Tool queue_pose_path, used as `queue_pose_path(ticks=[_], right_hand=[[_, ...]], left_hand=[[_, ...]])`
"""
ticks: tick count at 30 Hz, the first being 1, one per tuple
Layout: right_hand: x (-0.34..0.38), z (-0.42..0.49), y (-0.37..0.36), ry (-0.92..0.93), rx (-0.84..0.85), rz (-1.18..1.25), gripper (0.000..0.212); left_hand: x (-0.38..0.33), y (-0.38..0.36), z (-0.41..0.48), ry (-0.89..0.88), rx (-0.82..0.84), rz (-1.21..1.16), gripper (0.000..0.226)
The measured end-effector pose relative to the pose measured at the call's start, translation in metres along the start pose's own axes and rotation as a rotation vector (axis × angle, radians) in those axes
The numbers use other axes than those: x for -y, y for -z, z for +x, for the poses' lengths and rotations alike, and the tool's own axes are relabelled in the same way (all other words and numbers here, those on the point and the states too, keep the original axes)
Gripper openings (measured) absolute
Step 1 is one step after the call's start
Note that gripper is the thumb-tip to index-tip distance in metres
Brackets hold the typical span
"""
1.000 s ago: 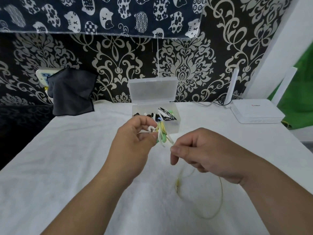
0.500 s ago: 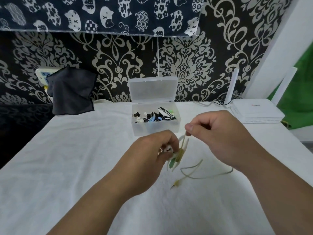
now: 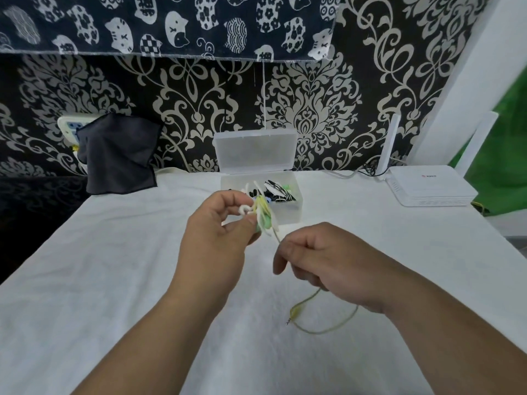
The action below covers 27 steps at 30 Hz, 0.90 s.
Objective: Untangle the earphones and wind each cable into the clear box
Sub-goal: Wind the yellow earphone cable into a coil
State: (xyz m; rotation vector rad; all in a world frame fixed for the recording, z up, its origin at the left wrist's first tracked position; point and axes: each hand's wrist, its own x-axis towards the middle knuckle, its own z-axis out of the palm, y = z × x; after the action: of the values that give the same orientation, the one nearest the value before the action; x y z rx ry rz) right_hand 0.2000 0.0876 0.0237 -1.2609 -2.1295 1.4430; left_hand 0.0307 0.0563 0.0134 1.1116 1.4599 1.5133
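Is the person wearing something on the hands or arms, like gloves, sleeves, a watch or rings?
No. The left hand and the right hand are bare, with no gloves or visible rings. The left forearm and the right forearm are bare down to the picture's edge: no sleeve, watch or bracelet shows.

Wall: black damask wallpaper (image 3: 313,109) | top: cat-print cloth (image 3: 171,24) | surface: white tablecloth (image 3: 114,280) | left: dark cloth (image 3: 119,155) | right: white router (image 3: 427,186), green fabric (image 3: 507,155)
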Motion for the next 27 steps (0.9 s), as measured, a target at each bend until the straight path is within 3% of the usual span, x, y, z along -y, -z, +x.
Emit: queue_pose_path(ticks=[12, 17, 20, 24, 27], right_hand=[[0.006, -0.007, 0.004, 0.051, 0.171, 0.191, 0.038], [0.009, -0.007, 0.014, 0.030, 0.031, 0.249, 0.036], [0.010, -0.011, 0.025, 0.048, -0.059, 0.224, 0.027], [0.009, -0.013, 0.033, 0.070, -0.225, 0.266, 0.026], [0.008, -0.010, 0.036, 0.109, -0.388, 0.151, 0.027]], left_hand=[[-0.001, -0.002, -0.005, -0.105, -0.007, 0.309, 0.021], [0.004, 0.002, -0.007, -0.379, 0.097, 0.726, 0.022], [0.008, 0.003, -0.007, -0.407, 0.186, 0.877, 0.025], [0.004, 0.003, -0.008, -0.372, 0.272, 0.833, 0.021], [-0.001, 0.002, -0.009, -0.306, 0.352, 0.776, 0.022]])
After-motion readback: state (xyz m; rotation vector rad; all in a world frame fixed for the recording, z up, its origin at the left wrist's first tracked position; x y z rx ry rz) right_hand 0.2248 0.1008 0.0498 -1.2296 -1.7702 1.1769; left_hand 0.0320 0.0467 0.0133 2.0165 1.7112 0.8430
